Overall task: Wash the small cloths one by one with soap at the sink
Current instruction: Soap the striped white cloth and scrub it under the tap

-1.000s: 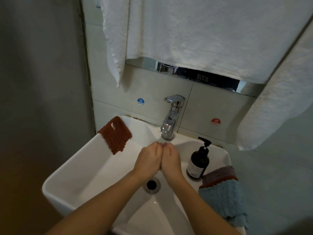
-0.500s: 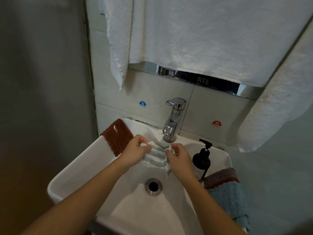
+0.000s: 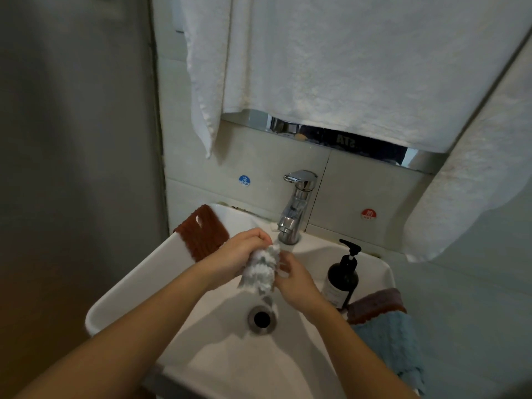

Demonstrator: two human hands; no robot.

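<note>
Both hands meet over the white sink (image 3: 138, 286), just below the chrome faucet (image 3: 293, 214). Between them hangs a small grey-and-white striped cloth (image 3: 260, 273), bunched into a narrow, upright roll whose lower end dangles just above the drain (image 3: 261, 319). The left hand (image 3: 239, 254) wraps the upper part of the roll, its fingers (image 3: 257, 236) curled tightly over the top of the fabric. The right hand (image 3: 296, 280) grips the cloth from the other side; its fingers (image 3: 285, 259) bend round the roll, though the tips are hidden behind the fabric. Whether water is running cannot be told.

A rust-brown cloth (image 3: 201, 234) is draped over the sink's back left rim. On the right rim stands a dark pump bottle of soap (image 3: 341, 279), and just beside it lie a folded brown cloth (image 3: 377, 305) and a blue cloth (image 3: 394, 341), the blue one nearer the camera. White towels (image 3: 331, 67) hang above the sink against the tiled wall.
</note>
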